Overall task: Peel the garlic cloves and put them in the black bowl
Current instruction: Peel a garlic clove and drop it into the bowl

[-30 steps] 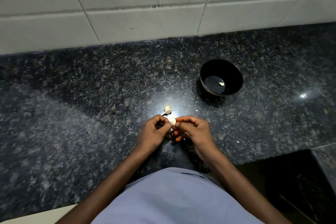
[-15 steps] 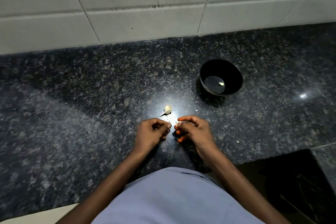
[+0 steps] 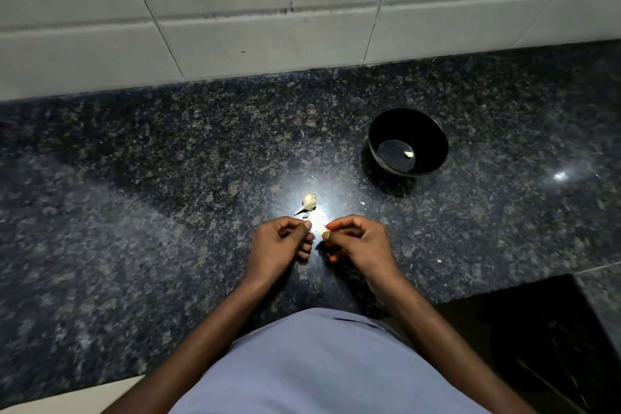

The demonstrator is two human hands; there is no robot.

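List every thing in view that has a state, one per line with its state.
black bowl: upright on the counter, one pale clove inside
clove in bowl: lying on the bowl's bottom
garlic piece: lying on the counter beyond the hands, untouched
left hand: fingers curled; contents unclear
right hand: pinches a small pale piece
pale piece: held at right fingertips

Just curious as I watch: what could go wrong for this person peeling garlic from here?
The clove pinched in the right hand is tiny and sits in the glare on the counter, so it could slip and be hard to spot. The black bowl stands off to the right, so a clove might drop on the way. Peel scraps could get mixed in with the unpeeled garlic.
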